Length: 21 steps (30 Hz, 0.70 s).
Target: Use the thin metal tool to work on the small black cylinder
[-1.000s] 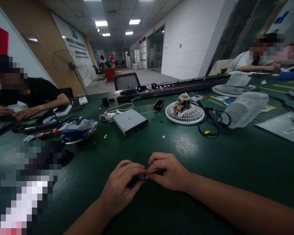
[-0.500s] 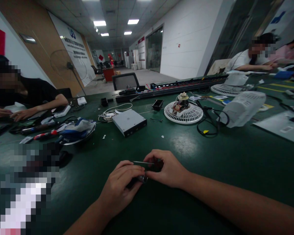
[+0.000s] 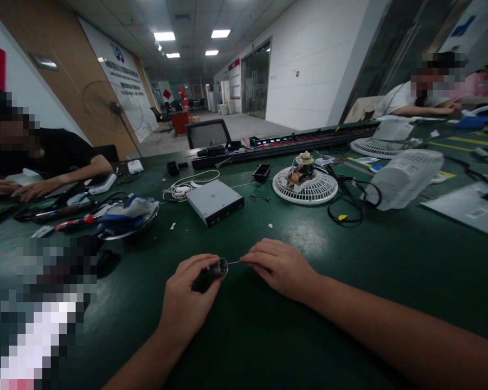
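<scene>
Above the dark green table (image 3: 264, 346), my left hand (image 3: 189, 292) is closed around a small dark cylinder (image 3: 218, 267) with a shiny metallic, hollow-looking end turned to the right. What the cylinder is I cannot make out. My right hand (image 3: 282, 268) pinches a thin metal rod (image 3: 233, 262) between thumb and fingers. The rod points left, its far tip at or right beside the cylinder's open end; whether it goes inside cannot be told. Most of the rod is hidden in the right fingers.
Ahead lies a silver optical drive (image 3: 215, 200) beside a coiled white cable (image 3: 179, 189). A white fan grille with a motor (image 3: 305, 181) and a white housing (image 3: 404, 181) with black cable are to the right. A cloth-filled dish (image 3: 130, 216) sits left. People sit at both sides.
The left hand has moved left and turned, bringing the cylinder's end into view. The rod, earlier lying across above the fingers, now has its tip at the cylinder. The right hand's fingers have drawn together.
</scene>
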Motion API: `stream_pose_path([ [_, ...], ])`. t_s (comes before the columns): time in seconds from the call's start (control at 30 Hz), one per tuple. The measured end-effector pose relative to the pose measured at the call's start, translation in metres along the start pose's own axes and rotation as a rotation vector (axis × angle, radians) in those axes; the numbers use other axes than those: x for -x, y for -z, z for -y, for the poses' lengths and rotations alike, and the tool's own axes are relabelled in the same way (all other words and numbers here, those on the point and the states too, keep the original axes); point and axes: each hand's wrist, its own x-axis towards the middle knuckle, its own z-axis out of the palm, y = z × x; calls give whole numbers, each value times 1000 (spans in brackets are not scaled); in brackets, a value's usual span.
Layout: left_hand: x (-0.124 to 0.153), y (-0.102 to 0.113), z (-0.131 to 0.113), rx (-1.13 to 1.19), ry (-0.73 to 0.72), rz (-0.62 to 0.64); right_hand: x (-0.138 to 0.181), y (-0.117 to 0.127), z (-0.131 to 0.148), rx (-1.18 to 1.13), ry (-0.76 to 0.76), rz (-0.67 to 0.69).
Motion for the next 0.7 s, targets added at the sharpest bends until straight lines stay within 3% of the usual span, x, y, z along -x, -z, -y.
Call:
stream_pose_path([
  [0.1, 0, 0, -4, -26, -66, 25, 0, 0, 6, 85, -17, 20],
  [0.27, -1, -1, -8, 2, -198, 71, 1, 1, 9, 7, 12, 26],
  [0.37, -1, 0, -8, -14, -170, 65, 1, 1, 10, 21, -53, 45],
  [0.47, -1, 1, -8, -13, -151, 75, 1, 1, 10, -37, -18, 94],
  [0.57, -1, 0, -8, -8, -171, 78, 0, 1, 13, 0, -102, 60],
  [0.7, 0, -2, -5, -46, -106, 50, -2, 1, 17, 11, -159, 111],
])
